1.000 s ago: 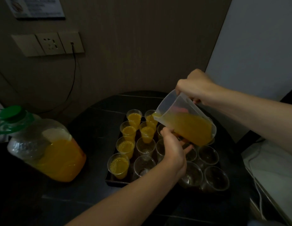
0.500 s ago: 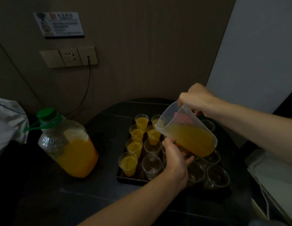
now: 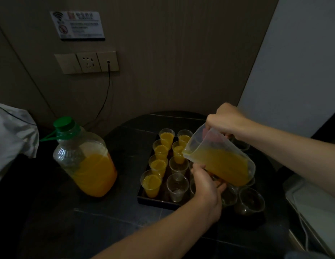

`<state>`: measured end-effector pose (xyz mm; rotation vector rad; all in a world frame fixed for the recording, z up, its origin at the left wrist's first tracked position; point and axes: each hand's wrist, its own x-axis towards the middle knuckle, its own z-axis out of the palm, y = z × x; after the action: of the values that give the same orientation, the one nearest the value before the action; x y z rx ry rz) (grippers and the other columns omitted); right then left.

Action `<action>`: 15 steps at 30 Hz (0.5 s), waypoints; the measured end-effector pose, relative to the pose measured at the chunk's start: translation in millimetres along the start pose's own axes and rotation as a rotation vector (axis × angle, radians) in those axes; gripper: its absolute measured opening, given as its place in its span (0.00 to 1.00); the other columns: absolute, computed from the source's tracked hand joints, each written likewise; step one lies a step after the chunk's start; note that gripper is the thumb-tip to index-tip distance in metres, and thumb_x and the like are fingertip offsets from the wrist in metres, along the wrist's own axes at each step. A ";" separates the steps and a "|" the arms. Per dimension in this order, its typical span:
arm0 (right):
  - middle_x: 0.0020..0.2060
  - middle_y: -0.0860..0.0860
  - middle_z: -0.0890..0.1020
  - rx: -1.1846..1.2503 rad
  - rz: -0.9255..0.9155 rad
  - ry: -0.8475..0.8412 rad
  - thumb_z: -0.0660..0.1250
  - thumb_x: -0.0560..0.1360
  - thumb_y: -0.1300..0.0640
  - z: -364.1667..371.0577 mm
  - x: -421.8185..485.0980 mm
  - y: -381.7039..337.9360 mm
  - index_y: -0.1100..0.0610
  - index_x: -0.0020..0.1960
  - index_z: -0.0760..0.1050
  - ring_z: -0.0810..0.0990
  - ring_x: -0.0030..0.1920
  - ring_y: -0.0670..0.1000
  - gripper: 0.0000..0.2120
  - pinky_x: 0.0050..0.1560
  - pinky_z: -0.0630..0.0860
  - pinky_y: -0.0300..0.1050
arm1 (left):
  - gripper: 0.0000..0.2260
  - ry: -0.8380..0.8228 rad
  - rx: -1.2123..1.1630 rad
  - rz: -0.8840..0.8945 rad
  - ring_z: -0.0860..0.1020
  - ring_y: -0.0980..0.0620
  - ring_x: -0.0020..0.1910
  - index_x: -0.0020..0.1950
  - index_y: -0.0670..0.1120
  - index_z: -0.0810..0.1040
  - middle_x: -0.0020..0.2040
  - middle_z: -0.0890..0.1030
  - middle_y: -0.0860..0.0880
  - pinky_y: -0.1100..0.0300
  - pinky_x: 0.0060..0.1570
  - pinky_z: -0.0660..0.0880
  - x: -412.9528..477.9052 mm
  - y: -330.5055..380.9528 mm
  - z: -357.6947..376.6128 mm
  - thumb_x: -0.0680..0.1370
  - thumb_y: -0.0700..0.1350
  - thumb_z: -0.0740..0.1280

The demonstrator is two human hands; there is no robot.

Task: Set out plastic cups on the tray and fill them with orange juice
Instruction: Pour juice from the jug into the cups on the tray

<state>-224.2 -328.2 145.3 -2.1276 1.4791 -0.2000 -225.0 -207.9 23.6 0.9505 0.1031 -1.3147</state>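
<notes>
Orange juice half fills the clear plastic jug [image 3: 219,161] you tip leftward over the tray [image 3: 153,200]. Your right hand [image 3: 226,118] is closed round its handle side, and your left hand [image 3: 206,182] cups it from beneath, fingers curled under the base. Its spout hangs over the second row of plastic cups [image 3: 177,187]: six at the tray's left and back hold juice, the others look empty. A big bottle [image 3: 84,163] with a green cap [image 3: 63,124] stands to the left on the dark round worktop [image 3: 125,139], about half full of juice. On the brown wall, a sign [image 3: 78,25] shows a wifi mark and a no-smoking symbol; its small text is too blurred to read. Below it sit sockets [image 3: 87,62] with a black cord [image 3: 105,101] plugged in. The room is dim.
</notes>
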 end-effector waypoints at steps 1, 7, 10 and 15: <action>0.36 0.55 0.81 -0.004 -0.003 0.003 0.72 0.72 0.55 0.1 -0.6 0.3 0.59 0.42 0.79 0.81 0.36 0.54 0.06 0.35 0.74 0.45 | 0.17 -0.005 -0.010 -0.004 0.78 0.38 0.62 0.72 0.53 0.68 0.65 0.77 0.42 0.39 0.68 0.73 -0.5 0.3 0.5 0.84 0.52 0.56; 0.33 0.54 0.77 -0.021 -0.017 0.020 0.70 0.73 0.56 -2.2 -3.1 -0.7 0.59 0.42 0.78 0.77 0.32 0.52 0.06 0.31 0.69 0.41 | 0.19 -0.009 -0.036 -0.002 0.79 0.38 0.61 0.75 0.53 0.66 0.63 0.78 0.42 0.40 0.66 0.75 1.5 -2.9 3.5 0.84 0.52 0.57; 0.32 0.54 0.77 -0.034 -0.026 0.024 0.70 0.73 0.56 -1.5 -2.6 -0.4 0.59 0.42 0.78 0.76 0.32 0.52 0.06 0.32 0.69 0.42 | 0.20 -0.010 -0.039 0.001 0.80 0.39 0.60 0.76 0.55 0.65 0.63 0.79 0.42 0.41 0.64 0.76 2.2 -4.5 3.9 0.83 0.53 0.58; 0.32 0.53 0.77 -0.040 -0.040 0.025 0.69 0.74 0.55 0.2 -0.2 1.7 0.59 0.42 0.78 0.77 0.32 0.52 0.07 0.32 0.69 0.43 | 0.20 -0.008 -0.033 0.009 0.80 0.39 0.60 0.75 0.53 0.65 0.62 0.79 0.42 0.42 0.64 0.76 -0.7 -4.1 3.5 0.84 0.52 0.57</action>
<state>-225.6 -328.3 144.3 -2.1952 1.4673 -0.2138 -230.2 -209.4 24.0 0.9161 0.1136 -1.3046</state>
